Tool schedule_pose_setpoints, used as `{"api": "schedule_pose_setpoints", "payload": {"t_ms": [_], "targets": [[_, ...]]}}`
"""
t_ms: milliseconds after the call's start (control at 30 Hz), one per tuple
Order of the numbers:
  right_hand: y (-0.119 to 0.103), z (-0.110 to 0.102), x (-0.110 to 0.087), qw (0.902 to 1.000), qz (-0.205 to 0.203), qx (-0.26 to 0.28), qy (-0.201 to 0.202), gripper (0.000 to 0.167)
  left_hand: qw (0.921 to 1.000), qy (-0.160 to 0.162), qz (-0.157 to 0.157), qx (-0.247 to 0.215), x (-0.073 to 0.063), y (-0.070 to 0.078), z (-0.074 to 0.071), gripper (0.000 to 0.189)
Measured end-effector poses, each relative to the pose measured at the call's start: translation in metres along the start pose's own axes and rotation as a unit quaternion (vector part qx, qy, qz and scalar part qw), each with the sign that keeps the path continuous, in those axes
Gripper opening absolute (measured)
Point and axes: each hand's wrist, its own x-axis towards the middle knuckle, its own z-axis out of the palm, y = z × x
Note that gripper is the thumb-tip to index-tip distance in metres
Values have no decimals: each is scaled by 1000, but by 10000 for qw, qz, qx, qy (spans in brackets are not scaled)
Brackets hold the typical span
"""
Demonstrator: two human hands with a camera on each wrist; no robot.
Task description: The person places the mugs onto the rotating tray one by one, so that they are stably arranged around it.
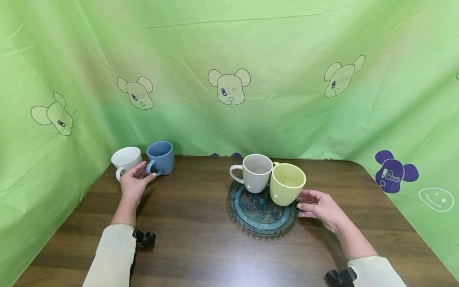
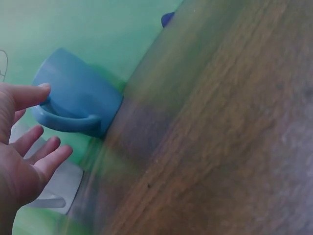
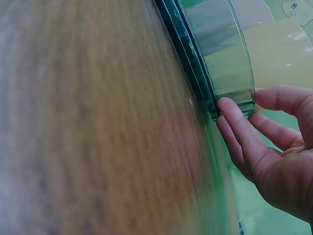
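My left hand (image 1: pixel 134 184) reaches to the blue mug (image 1: pixel 165 159) at the back left, fingers spread. In the left wrist view, the thumb (image 2: pixel 34 96) is right at the mug's handle (image 2: pixel 68 122), while the other fingers extend below it. A white mug (image 1: pixel 125 156) stands just left of the blue one. My right hand (image 1: pixel 320 207) has its fingertips (image 3: pixel 226 105) against the side of a transparent blue-green round tray (image 1: pixel 259 231), thumb at the rim. On that tray are a light grey mug (image 1: pixel 256 177) and a yellow mug (image 1: pixel 281 193), side by side.
Under everything is a brown wooden table (image 1: pixel 193 239). A green cloth (image 1: pixel 272 115) printed with bear heads hangs behind and at both sides. The grey mug's handle (image 1: pixel 234 172) points left, over the tray's edge.
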Motion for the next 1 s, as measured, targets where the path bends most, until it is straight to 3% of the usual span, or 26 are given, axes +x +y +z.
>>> {"api": "schedule_pose_setpoints", "payload": {"t_ms": [200, 467, 767, 900, 1000], "targets": [[-1, 0, -1, 10000, 31, -3, 42, 65, 9999, -108, -11, -85, 5, -6, 1, 55], [-1, 1, -2, 9999, 76, -53, 53, 65, 9980, 585, -70, -237, 6, -12, 10, 40], [-2, 3, -2, 9999, 37, -153, 50, 63, 9876, 1214, 282, -951, -2, -13, 15, 28], [-3, 4, -2, 9999, 47, -149, 57, 64, 9853, 1348, 120, -1046, 0, -13, 16, 31], [-3, 3, -2, 9998, 56, -151, 88, 63, 9846, 1241, -2, -1229, 0, -13, 16, 33]]}}
